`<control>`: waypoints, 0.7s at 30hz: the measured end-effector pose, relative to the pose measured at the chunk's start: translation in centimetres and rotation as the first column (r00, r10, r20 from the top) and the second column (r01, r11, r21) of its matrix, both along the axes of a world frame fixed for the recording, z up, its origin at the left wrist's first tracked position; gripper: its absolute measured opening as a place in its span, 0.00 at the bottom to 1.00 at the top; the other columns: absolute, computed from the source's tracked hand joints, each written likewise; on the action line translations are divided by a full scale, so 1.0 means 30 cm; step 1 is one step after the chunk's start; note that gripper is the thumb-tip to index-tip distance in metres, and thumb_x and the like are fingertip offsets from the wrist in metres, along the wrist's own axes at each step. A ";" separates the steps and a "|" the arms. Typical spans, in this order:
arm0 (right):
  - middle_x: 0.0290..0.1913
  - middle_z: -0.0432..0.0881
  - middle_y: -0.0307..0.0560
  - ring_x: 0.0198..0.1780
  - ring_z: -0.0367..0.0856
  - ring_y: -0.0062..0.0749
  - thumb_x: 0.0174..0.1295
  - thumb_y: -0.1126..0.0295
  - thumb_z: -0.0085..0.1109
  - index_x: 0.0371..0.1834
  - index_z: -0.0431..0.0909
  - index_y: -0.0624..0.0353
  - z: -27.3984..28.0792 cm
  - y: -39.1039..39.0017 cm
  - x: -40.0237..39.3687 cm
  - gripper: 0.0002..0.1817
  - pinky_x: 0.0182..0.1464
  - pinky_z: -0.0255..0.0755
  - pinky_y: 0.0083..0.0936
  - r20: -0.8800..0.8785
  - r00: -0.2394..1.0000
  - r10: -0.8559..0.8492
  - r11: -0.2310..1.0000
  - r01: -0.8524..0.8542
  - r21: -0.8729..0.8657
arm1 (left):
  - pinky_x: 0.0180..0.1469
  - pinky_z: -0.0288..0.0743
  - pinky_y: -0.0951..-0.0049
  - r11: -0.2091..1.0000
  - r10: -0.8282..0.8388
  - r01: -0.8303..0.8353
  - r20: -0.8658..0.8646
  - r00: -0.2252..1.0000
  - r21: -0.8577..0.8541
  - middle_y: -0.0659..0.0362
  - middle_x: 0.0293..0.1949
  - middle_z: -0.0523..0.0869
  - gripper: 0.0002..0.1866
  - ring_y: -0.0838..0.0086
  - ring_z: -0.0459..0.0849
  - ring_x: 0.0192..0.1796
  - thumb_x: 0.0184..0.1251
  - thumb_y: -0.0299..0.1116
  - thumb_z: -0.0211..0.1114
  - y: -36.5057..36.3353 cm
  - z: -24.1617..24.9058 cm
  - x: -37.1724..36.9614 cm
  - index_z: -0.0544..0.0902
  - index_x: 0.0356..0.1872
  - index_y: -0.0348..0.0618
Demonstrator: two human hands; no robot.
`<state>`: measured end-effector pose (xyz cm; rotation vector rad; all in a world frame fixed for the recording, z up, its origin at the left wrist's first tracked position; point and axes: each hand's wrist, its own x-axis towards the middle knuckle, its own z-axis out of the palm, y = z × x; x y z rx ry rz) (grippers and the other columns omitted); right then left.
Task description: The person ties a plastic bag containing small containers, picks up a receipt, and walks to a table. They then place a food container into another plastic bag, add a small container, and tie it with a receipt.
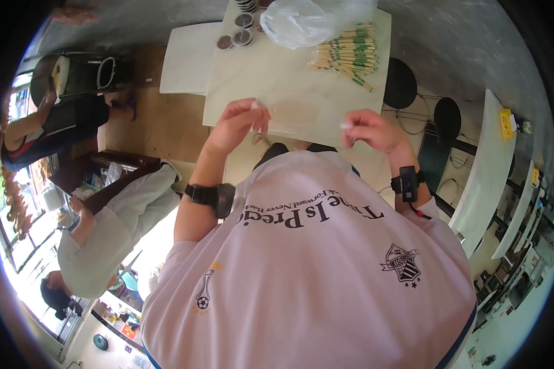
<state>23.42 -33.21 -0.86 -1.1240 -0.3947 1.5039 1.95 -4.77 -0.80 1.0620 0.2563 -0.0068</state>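
My left hand (240, 123) is raised over the near left part of the pale table (277, 74), thumb and fingers pinched together with a small whitish bit at the tips. Level with it on the right, my right hand (372, 130) pinches too, a whitish bit at its fingertips. Between the hands the tabletop looks faintly hazy; whether clear film is stretched there I cannot tell. Beyond my right hand lies a pile of thin sticks in green-printed wrappers (351, 52). A crumpled clear plastic bag (301, 21) rests beside the pile.
Small round lidded cups (242, 38) stand at the table's far left. Dark round stools (400, 83) are to the right, near another pale table (483, 172). At the left are a person in pale clothes (120, 227) and another in dark clothes (61, 126).
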 end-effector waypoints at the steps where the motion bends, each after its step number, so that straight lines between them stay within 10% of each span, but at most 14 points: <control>1: 0.38 0.84 0.37 0.40 0.80 0.21 0.66 0.69 0.62 0.35 0.78 0.59 0.015 -0.013 0.003 0.06 0.43 0.74 0.24 -0.008 0.975 0.222 0.971 -0.221 -0.094 | 0.41 0.72 0.75 0.989 -0.054 0.073 -0.153 0.987 0.125 0.64 0.25 0.79 0.13 0.78 0.79 0.31 0.77 0.34 0.56 -0.007 0.020 -0.010 0.83 0.37 0.35; 4: 0.36 0.86 0.37 0.41 0.82 0.22 0.65 0.69 0.62 0.41 0.81 0.60 -0.173 -0.030 0.039 0.07 0.46 0.76 0.24 0.403 0.913 0.053 0.983 0.023 -0.182 | 0.39 0.73 0.75 0.919 -0.066 0.211 -0.398 0.915 0.332 0.63 0.24 0.79 0.11 0.78 0.78 0.27 0.76 0.32 0.55 -0.017 0.021 -0.021 0.82 0.39 0.35; 7: 0.42 0.87 0.44 0.46 0.84 0.35 0.62 0.66 0.63 0.43 0.83 0.54 -0.436 0.033 0.180 0.09 0.48 0.76 0.32 0.902 0.429 -0.041 0.874 0.453 -0.175 | 0.42 0.75 0.74 0.947 -0.066 0.157 -0.307 0.949 0.280 0.63 0.25 0.79 0.11 0.78 0.80 0.30 0.75 0.31 0.55 -0.022 0.051 -0.020 0.82 0.45 0.35; 11: 0.49 0.84 0.48 0.54 0.78 0.51 0.60 0.63 0.64 0.40 0.83 0.50 -0.503 0.139 0.217 0.08 0.53 0.70 0.47 0.977 -0.078 0.199 0.843 0.522 -0.130 | 0.44 0.76 0.74 0.965 0.009 0.059 -0.258 0.966 0.255 0.63 0.29 0.81 0.14 0.78 0.81 0.34 0.72 0.30 0.57 -0.054 0.060 -0.011 0.81 0.54 0.35; 21: 0.40 0.80 0.45 0.51 0.77 0.49 0.60 0.67 0.61 0.36 0.79 0.50 -0.579 0.168 0.322 0.04 0.51 0.68 0.51 0.957 -0.035 0.289 0.903 0.343 -0.260 | 0.49 0.71 0.75 0.971 0.129 -0.074 -0.237 0.963 0.228 0.64 0.30 0.80 0.18 0.77 0.79 0.38 0.71 0.31 0.55 -0.067 0.023 -0.078 0.79 0.58 0.37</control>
